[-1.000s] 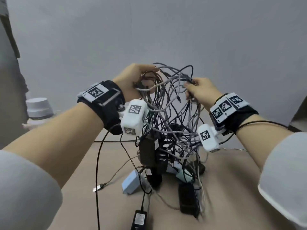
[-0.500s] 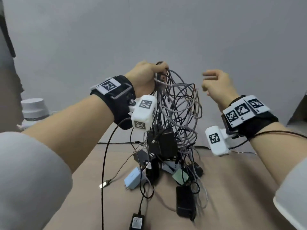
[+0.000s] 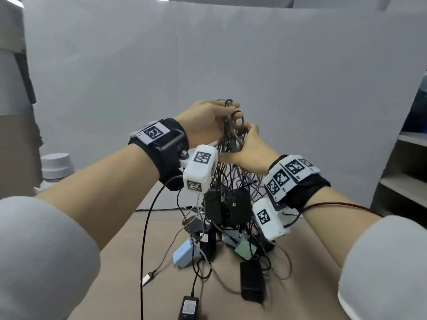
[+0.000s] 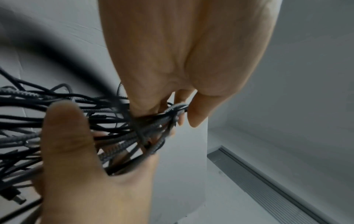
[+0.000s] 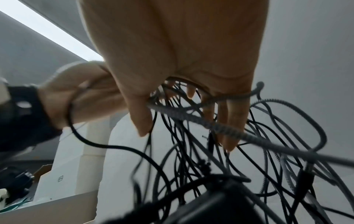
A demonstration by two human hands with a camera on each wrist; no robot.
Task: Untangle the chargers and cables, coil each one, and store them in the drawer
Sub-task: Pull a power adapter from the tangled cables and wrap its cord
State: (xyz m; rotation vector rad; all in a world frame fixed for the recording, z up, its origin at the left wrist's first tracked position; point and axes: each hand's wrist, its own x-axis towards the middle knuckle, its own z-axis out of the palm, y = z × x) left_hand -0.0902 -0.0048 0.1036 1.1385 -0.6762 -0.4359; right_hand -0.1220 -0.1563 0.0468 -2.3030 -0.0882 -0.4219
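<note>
A tangle of black and grey cables (image 3: 231, 172) hangs from my left hand (image 3: 231, 114), whose fingers are curled round its top. Black adapters (image 3: 233, 204) dangle in the tangle. A light blue charger (image 3: 184, 252), a green one (image 3: 246, 249) and two black adapters (image 3: 251, 285) lie under it on the brown table (image 3: 115, 262). My right hand (image 3: 248, 131) is just below the left, fingers threaded into the strands. In the left wrist view the bundle (image 4: 149, 133) runs between its thumb (image 4: 67, 133) and palm. In the right wrist view a braided grey cable (image 5: 191, 119) crosses its fingers (image 5: 229, 128).
A white lidded jar (image 3: 56, 167) stands at the table's left edge. Shelves (image 3: 404, 181) rise at the right, and a plain white backdrop closes the far side. A loose black cable ends in a plug (image 3: 147, 277) on the table. No drawer is in view.
My right hand let go of the tangle and swung out to the right. It has now come back and taken hold just under the left, which has kept its grip and lifted slightly.
</note>
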